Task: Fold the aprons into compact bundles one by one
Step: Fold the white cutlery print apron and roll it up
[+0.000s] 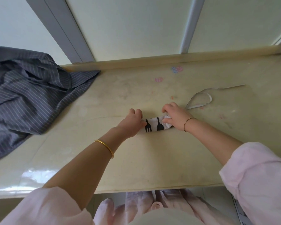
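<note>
A white apron with black fork prints [154, 125] lies rolled into a small tight bundle in the middle of the beige table [136, 159]. My left hand [133, 122] grips its left end with curled fingers. My right hand [175, 117] grips the right end, fingers curled over the cloth. The apron's white strap [201, 99] trails in a loop to the right of my right hand. A second apron, dark grey with thin stripes [28, 95], lies crumpled and unfolded at the table's left side.
A raised ledge [169, 60] runs along the table's back edge under a window wall. Small pink and blue stickers [177, 69] mark the tabletop at the back. The striped apron hangs over the left edge.
</note>
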The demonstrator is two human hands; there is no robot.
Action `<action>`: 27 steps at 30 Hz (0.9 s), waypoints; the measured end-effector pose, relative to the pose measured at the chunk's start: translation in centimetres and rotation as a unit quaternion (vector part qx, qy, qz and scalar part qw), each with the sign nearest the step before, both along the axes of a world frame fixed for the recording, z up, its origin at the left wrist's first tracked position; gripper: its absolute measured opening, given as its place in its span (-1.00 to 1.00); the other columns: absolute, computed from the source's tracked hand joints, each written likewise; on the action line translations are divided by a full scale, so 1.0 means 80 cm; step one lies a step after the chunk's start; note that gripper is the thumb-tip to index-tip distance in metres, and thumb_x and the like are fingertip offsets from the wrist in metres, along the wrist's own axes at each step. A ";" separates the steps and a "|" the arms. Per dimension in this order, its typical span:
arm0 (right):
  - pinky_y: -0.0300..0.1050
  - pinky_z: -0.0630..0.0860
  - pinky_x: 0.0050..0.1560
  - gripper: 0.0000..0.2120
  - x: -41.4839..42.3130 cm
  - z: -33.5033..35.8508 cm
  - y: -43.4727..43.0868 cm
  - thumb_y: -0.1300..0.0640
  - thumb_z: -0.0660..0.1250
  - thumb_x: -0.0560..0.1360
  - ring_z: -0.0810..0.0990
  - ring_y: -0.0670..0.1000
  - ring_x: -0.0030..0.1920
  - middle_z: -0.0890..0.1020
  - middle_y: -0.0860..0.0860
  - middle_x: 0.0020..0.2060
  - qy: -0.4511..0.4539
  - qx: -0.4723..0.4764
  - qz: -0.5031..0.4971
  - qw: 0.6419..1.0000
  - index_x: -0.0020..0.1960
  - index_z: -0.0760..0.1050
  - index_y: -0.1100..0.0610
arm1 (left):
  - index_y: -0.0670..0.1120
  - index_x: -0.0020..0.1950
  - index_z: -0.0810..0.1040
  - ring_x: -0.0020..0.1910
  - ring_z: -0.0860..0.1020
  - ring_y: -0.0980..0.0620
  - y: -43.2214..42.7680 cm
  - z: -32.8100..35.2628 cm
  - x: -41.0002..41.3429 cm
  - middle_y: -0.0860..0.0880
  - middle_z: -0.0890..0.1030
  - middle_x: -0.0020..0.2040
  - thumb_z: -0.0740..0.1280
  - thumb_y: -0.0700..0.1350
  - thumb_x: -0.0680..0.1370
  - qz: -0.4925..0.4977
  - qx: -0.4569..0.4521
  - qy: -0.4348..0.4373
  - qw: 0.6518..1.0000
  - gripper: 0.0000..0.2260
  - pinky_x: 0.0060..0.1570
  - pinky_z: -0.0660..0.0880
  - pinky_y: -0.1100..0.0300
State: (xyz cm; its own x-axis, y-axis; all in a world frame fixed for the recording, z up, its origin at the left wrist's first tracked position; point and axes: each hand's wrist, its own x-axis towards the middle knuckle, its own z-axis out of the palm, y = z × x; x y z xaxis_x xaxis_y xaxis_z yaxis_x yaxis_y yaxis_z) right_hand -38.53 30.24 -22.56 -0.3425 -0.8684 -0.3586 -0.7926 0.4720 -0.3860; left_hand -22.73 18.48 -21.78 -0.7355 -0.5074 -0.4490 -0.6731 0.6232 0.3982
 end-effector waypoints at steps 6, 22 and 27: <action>0.03 0.48 0.10 -0.69 0.006 0.006 -0.012 0.08 0.21 0.53 0.39 0.11 0.14 0.42 0.05 0.17 0.086 0.097 0.040 0.991 0.26 0.40 0.07 | -0.18 0.18 0.33 -0.07 0.41 -0.10 -0.004 -0.001 -0.023 -0.18 0.40 0.12 0.17 -0.05 0.63 -0.014 -0.031 -0.069 0.997 -0.77 -0.06 0.44 0.06; -0.21 0.36 -0.38 -0.82 -0.008 0.040 -0.030 0.14 0.37 0.45 0.50 0.06 -0.18 0.52 0.06 -0.18 -0.029 0.112 0.015 0.993 0.00 0.55 0.20 | -0.11 0.36 0.41 0.25 0.41 -0.13 0.010 0.033 -0.062 -0.11 0.49 0.25 0.07 -0.32 0.55 -0.158 -0.017 -0.083 0.984 -0.60 0.18 0.38 0.09; -0.20 0.43 -0.22 -0.73 -0.042 0.103 -0.021 0.08 0.44 0.43 0.50 0.00 -0.12 0.54 0.00 -0.12 -0.078 0.073 0.027 0.994 0.07 0.55 0.16 | -0.12 0.30 0.41 0.03 0.47 -0.04 0.006 0.075 -0.068 -0.11 0.52 0.11 0.12 -0.19 0.62 -0.046 0.272 -0.023 0.961 -0.74 -0.02 0.37 0.16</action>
State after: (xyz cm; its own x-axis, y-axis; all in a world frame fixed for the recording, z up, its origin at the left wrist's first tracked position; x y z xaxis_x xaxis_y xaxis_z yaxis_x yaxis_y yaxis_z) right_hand -41.85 28.59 -14.35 -0.2266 -0.8192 -0.5269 -0.7544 0.4898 -0.4370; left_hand -28.20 18.96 -15.77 -0.7397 -0.1224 -0.6617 -0.6489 0.3899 0.6534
